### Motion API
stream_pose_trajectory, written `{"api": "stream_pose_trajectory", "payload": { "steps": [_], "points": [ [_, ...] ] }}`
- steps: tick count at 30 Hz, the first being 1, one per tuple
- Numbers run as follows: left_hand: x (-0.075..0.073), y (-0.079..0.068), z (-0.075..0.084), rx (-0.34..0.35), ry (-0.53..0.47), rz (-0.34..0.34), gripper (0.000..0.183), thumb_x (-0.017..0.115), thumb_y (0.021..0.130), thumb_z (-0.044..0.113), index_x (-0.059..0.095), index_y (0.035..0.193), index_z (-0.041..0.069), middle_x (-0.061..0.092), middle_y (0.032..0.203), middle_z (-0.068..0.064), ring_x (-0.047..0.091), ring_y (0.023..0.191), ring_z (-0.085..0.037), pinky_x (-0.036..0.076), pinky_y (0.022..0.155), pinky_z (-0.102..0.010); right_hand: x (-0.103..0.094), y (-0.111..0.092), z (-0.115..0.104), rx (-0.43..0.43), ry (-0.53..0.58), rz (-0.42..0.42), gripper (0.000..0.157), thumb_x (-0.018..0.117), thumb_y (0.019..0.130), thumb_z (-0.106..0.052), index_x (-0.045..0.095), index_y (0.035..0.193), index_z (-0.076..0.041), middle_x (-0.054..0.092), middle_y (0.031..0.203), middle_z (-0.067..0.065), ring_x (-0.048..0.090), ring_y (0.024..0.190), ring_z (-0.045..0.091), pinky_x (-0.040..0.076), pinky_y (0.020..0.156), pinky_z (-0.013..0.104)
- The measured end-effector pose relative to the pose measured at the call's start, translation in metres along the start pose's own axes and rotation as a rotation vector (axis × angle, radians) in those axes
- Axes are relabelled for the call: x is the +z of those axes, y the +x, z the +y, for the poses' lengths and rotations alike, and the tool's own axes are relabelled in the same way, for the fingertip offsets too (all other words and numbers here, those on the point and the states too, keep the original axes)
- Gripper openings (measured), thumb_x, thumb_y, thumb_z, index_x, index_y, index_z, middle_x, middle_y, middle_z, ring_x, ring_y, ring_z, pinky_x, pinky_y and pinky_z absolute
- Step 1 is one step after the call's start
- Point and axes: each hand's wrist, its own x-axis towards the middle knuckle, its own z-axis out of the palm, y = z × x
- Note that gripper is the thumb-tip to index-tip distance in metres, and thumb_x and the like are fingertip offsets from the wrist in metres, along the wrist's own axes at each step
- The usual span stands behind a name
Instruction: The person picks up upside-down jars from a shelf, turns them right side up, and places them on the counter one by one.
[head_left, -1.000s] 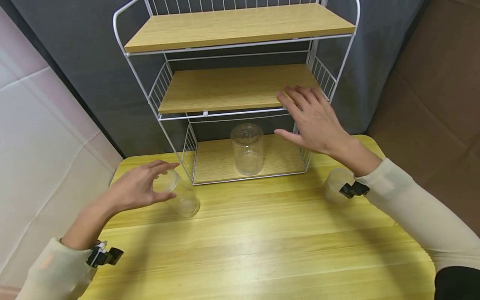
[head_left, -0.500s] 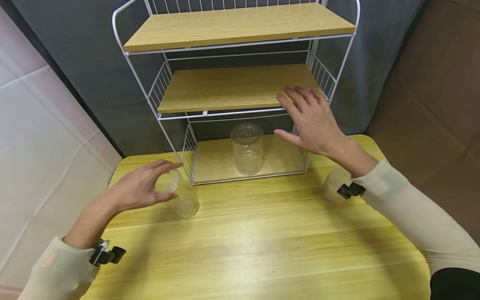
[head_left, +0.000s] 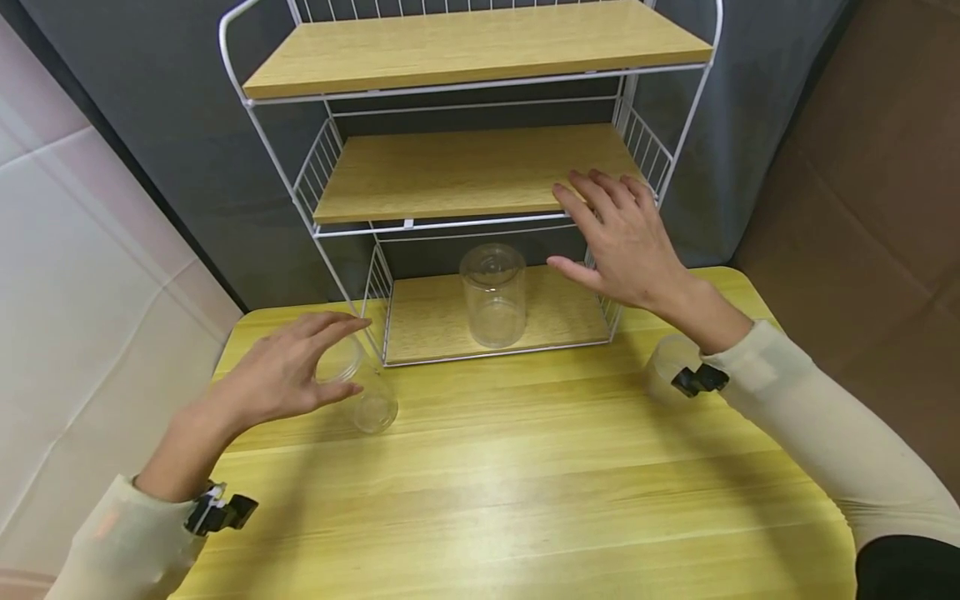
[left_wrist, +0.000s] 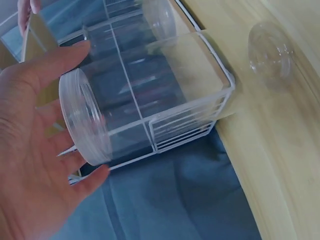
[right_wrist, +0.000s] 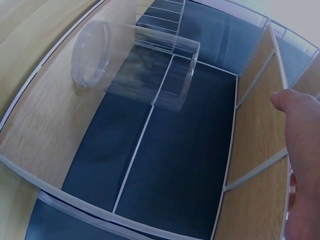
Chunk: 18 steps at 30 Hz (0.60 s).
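Near the far left corner of the bench [head_left: 487, 492], the left hand [head_left: 283, 373] curls its grip round 1 jar [left_wrist: 97, 116], likely for control; the right hand [head_left: 622, 242], spread, perhaps braces the middle shelf [head_left: 457, 171] by its front edge.

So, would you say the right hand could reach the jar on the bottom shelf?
Probably yes: nothing stands before the jar, though the right hand must dip below the middle shelf.

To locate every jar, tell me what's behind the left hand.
In the head view, part of a clear jar shows beyond the left hand, between thumb and fingers. The hand covers some of the jar; anything behind the palm is hidden.
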Motion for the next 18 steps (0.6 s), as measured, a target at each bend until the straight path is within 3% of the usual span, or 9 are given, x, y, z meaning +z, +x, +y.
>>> {"api": "stream_pose_trajectory", "payload": {
  "steps": [4, 7, 11, 18],
  "points": [
    [0.001, 0.005, 0.007, 0.049, 0.022, 0.124, 0.08, 0.088, 0.083, 0.04, 0.057, 0.151, 0.009, 0.061, 0.145, -0.02, 0.057, 0.131, -0.046, 0.049, 0.102, -0.07, 0.001, 0.0, 0.0, 0.001, -0.001, 0.011, 0.087, 0.039, 0.102, -0.074, 0.048, 0.155, -0.006, 0.052, 0.155, 0.022, 0.047, 0.142, 0.046, 0.036, 0.114, 0.067],
    [0.002, 0.01, 0.016, 0.051, 0.017, 0.189, 0.08, 0.088, 0.083, 0.039, 0.058, 0.15, 0.007, 0.061, 0.143, -0.02, 0.058, 0.13, -0.045, 0.049, 0.103, -0.068, 0.001, 0.0, 0.0, 0.003, 0.002, 0.013, 0.084, 0.049, 0.1, -0.07, 0.049, 0.155, -0.006, 0.052, 0.155, 0.022, 0.048, 0.142, 0.046, 0.036, 0.114, 0.067],
    [0.006, 0.017, 0.027, 0.037, -0.009, 0.243, 0.082, 0.088, 0.083, 0.039, 0.056, 0.151, 0.006, 0.059, 0.146, -0.02, 0.057, 0.131, -0.045, 0.051, 0.101, -0.067, 0.0, 0.0, 0.0, 0.005, 0.005, 0.003, 0.083, 0.06, 0.096, -0.062, 0.049, 0.156, -0.007, 0.051, 0.156, 0.022, 0.047, 0.142, 0.046, 0.036, 0.115, 0.067],
    [0.016, 0.032, 0.047, -0.011, -0.087, 0.309, 0.088, 0.087, 0.084, 0.039, 0.05, 0.156, 0.003, 0.052, 0.154, -0.022, 0.055, 0.135, -0.046, 0.053, 0.098, -0.065, -0.001, 0.0, 0.001, 0.006, 0.006, -0.008, 0.08, 0.054, 0.099, -0.063, 0.049, 0.156, -0.007, 0.052, 0.156, 0.022, 0.047, 0.142, 0.045, 0.036, 0.115, 0.066]
  ]
}}
